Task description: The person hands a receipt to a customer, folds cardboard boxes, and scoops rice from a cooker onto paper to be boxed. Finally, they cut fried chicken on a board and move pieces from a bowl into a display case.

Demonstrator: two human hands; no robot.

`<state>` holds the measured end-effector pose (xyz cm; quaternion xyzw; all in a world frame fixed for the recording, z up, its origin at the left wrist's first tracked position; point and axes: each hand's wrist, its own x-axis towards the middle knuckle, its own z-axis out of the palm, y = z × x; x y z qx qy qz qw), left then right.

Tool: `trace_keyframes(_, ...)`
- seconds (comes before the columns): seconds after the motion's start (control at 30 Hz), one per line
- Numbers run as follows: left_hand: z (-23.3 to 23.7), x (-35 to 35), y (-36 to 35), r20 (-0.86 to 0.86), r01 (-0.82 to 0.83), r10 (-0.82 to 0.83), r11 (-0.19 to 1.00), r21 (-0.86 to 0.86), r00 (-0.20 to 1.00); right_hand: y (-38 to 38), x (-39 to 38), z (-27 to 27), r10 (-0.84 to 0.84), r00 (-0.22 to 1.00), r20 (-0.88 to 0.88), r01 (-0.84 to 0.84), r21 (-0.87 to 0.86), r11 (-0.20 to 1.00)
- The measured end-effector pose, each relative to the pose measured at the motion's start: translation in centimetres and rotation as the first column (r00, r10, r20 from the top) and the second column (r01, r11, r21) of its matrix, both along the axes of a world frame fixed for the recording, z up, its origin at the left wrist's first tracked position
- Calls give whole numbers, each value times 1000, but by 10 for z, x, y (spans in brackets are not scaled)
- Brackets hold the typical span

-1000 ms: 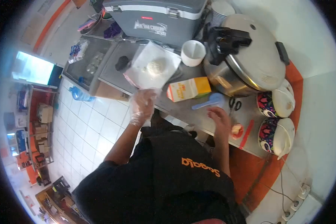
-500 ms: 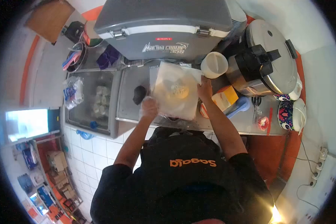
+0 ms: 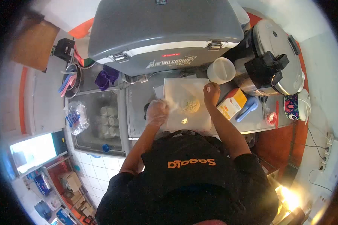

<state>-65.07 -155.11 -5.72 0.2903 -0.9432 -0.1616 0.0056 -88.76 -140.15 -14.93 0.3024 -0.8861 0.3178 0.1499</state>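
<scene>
A pale, translucent sheet lies on the metal counter in front of me. On it sits a round, yellowish patty of food with whitish and green bits. A small yellow scrap lies nearer to me. My left hand, in a clear plastic glove, is closed at the sheet's left edge; something whitish and blurred shows by its fingers. At the upper right edge of the sheet, my bare right hand is closed, its fingers curled over the edge. A dark object is partly hidden behind the left hand.
Behind the sheet stands a large grey cooler box. A white tub, a yellow-and-white carton, a blue scoop and a big rice cooker stand right. Left is a glass-topped freezer with a plastic packet on it.
My left hand has moved up and right and is now closed. The large yellow disc seen through the sheet has given way to a smaller patty and a separate scrap. The view has shifted.
</scene>
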Motion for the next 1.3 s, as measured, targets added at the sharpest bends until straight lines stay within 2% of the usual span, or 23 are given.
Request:
trace_keyframes(0.07,-9,-24,-12,19,26,-25,1000,-17,1000,1,8,23,95,961,261,-42,-199,979)
trace_keyframes(0.1,-13,-34,-15,38,45,-44,998,-43,998,2,9,26,84,961,264,-35,-186,982)
trace_keyframes(0.17,-19,-50,-20,-29,62,-60,997,45,998,7,9,31,182,878,444,-100,-200,975)
trace_keyframes(0.23,-22,-64,-19,-101,78,-65,989,129,993,7,10,35,187,843,505,-122,-160,980)
trace_keyframes(0.3,-19,-81,-25,-197,198,-197,980,-18,960,3,3,45,194,804,561,-143,-134,981)
trace_keyframes(0.37,-40,-97,-29,-184,201,-196,980,9,963,0,-3,53,112,774,623,-178,44,983)
trace_keyframes(0.5,-34,-109,-21,-175,238,-213,962,132,961,11,-15,34,232,847,478,-274,19,962)
trace_keyframes(0.57,-37,-114,-23,-225,292,-273,955,52,935,14,-17,43,318,890,326,-361,82,929)
trace_keyframes(0.63,-51,-120,-25,-271,337,-332,941,-32,904,17,-16,51,306,875,375,-355,67,932)
trace_keyframes(0.7,-60,-122,-32,-99,363,-381,918,-156,919,23,-14,59,292,855,429,-348,55,936)
trace_keyframes(0.8,-59,-114,-35,55,410,-407,911,-56,912,38,-12,64,319,847,425,-398,109,911)
trace_keyframes(0.9,-51,-92,-33,-51,557,-576,807,-198,816,51,-7,58,285,803,524,-337,3,942)
trace_keyframes(0.93,-51,-86,-29,-47,558,-576,806,-196,816,54,-5,60,273,809,520,-398,144,906)
trace_keyframes(0.97,-47,-80,-26,-89,581,-600,796,-167,795,55,-5,65,262,815,517,-450,280,848)
trace_keyframes(1.0,-47,-73,-21,-133,603,-619,785,-143,774,48,3,74,263,813,520,-451,276,849)
trace_keyframes(1.03,-47,-68,-16,-127,606,-622,783,-141,773,34,19,87,244,885,395,-382,319,867)
trace_keyframes(1.07,-47,-63,-7,-116,529,-524,848,20,844,23,32,93,220,940,262,-306,354,884)
trace_keyframes(1.1,-47,-60,0,-87,430,-422,885,178,903,16,41,87,216,939,267,-303,351,886)
trace_keyframes(1.17,-38,-54,12,20,485,-488,870,87,872,10,55,70,561,810,168,-568,457,684)
trace_keyframes(1.2,-34,-52,14,127,538,-533,843,1,836,14,59,60,557,813,169,-566,454,688)
trace_keyframes(1.23,-46,-49,13,130,540,-536,841,-1,834,18,66,52,529,805,269,-581,540,609)
trace_keyframes(1.27,-67,-45,10,6,533,-533,846,-1,846,23,71,45,489,793,362,-598,613,516)
trace_keyframes(1.3,-63,-43,6,-119,522,-518,853,4,847,29,74,50,491,788,372,-608,595,525)
